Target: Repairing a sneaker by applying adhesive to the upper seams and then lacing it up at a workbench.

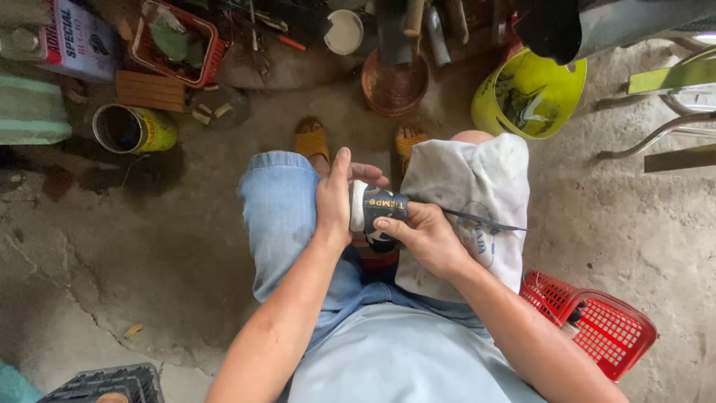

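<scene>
Soft, even daylight fills the scene, brightest toward two and three o'clock, where the pale concrete floor (641, 224) looks washed out. Toward nine and ten o'clock the floor darkens, with damp-looking patches and a soft shadow beside the yellow can (136, 128). The clutter along twelve o'clock sits in dim shade. Shadows are faint and soft-edged; no hard glare shows. The centre is sharp. The wide lens bends and stretches things at the edges, most at the corners.
</scene>
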